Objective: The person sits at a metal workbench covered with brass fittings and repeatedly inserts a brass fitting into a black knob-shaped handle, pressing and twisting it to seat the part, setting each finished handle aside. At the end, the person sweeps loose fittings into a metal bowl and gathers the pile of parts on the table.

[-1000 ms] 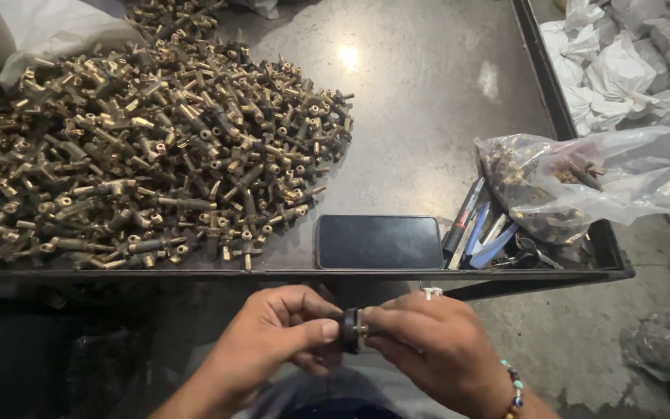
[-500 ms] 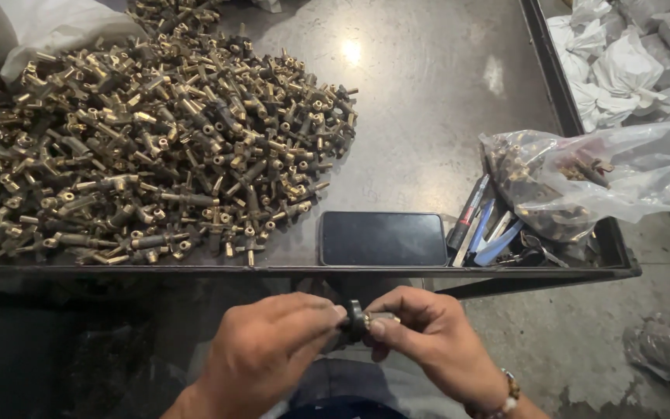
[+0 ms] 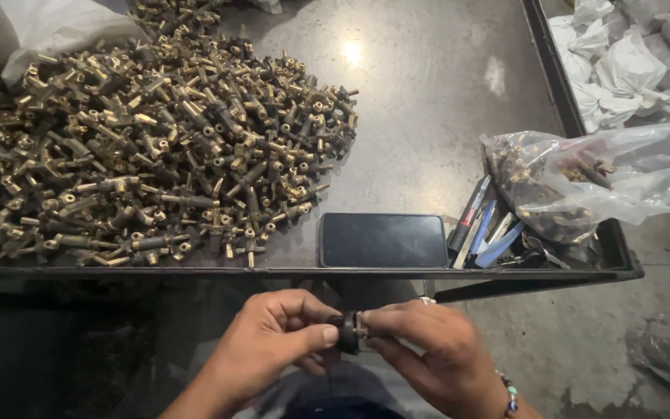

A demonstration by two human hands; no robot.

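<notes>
My left hand and my right hand meet just below the table's front edge. Between their fingertips they pinch a small fitting: a dark round part under my left thumb, a pale metal piece against my right fingers. Both hands grip it together. On the metal table above lies a large heap of brass fittings, spread over the left half.
A black phone lies flat at the table's front edge. Beside it are pens and markers and a clear plastic bag of brass parts. White sacks are piled at the right, another white bag at the far left.
My hands have stayed together on the small fitting, with the fingers shifting slightly around it. The view has drifted a little.
</notes>
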